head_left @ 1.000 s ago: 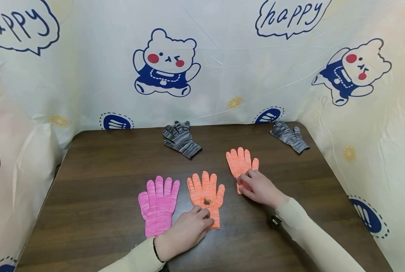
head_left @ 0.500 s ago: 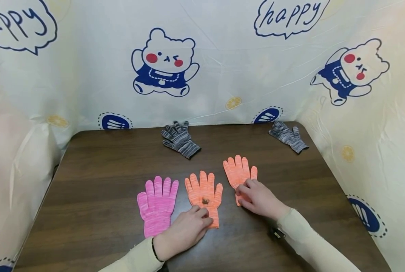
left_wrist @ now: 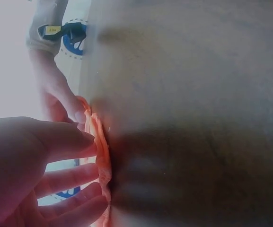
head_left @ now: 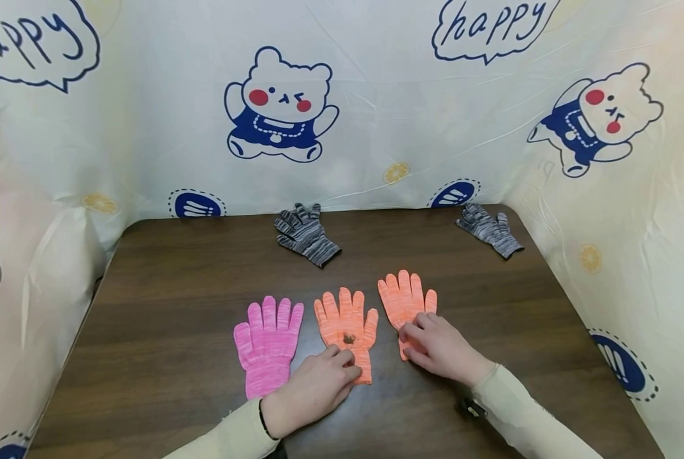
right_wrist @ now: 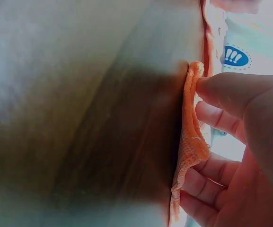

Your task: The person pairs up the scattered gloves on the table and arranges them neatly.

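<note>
Two orange knitted gloves lie flat on the table. My left hand (head_left: 315, 389) rests its thumb and fingertips on the cuff of the middle orange glove (head_left: 333, 326), which has a brown patch on its palm. My right hand (head_left: 442, 347) touches the lower part of the other orange glove (head_left: 401, 299) with thumb and fingertips. In the right wrist view, that glove's cuff (right_wrist: 190, 127) is slightly puckered under the fingers. A pink glove (head_left: 268, 344) lies left of the middle one, its lower edge partly behind my left hand.
Two grey-black striped gloves lie at the back: one glove (head_left: 307, 236) left of centre, one glove (head_left: 489, 231) near the right corner. A printed curtain (head_left: 364, 115) hangs round the back and sides of the brown table (head_left: 175, 306).
My right hand and the right orange glove have slid towards me, bringing that glove nearer the middle glove's level. My left hand stays in place on the middle orange glove.
</note>
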`<control>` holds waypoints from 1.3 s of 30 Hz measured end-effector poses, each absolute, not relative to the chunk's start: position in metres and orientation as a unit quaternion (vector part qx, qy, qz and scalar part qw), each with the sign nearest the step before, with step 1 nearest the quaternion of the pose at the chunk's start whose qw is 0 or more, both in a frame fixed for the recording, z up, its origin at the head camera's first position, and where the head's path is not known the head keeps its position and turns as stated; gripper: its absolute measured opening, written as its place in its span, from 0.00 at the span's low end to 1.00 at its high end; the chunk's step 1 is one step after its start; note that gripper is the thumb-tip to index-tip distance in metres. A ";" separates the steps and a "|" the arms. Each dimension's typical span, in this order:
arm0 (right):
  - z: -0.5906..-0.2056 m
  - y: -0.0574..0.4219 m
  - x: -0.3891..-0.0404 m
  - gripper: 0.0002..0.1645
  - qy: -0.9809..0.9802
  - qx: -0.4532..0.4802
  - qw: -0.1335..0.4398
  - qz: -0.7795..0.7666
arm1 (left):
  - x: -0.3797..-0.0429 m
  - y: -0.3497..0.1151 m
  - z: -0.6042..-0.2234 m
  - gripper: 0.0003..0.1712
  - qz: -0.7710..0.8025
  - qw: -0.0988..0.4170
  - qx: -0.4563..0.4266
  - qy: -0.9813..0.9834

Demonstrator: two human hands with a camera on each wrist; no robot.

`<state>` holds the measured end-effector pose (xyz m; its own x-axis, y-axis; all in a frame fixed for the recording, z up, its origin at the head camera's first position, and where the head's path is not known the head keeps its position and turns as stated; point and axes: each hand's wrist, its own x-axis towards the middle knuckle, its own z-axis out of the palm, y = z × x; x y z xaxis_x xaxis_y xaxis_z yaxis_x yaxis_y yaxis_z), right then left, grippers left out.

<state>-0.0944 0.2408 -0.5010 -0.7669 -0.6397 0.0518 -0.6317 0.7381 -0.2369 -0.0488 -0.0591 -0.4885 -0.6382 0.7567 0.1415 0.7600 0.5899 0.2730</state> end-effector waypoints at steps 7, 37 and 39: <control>-0.503 0.240 -0.089 0.13 0.930 -0.346 0.013 -0.120 | -0.049 -0.060 -0.490 0.04 -0.157 -0.003 -0.422 -0.893; -0.501 0.233 -0.083 0.12 0.919 -0.374 -0.025 -0.122 | -0.047 -0.063 -0.492 0.03 -0.156 0.018 -0.431 -0.888; -0.500 0.233 -0.082 0.12 0.919 -0.375 -0.027 -0.122 | -0.048 -0.062 -0.493 0.03 -0.155 0.020 -0.433 -0.888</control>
<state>-0.0825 0.2331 -0.5003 -0.7173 -0.6823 0.1414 -0.6955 0.6892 -0.2031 -0.0476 -0.0625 -0.4930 -0.6239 0.7631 0.1686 0.7751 0.5768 0.2577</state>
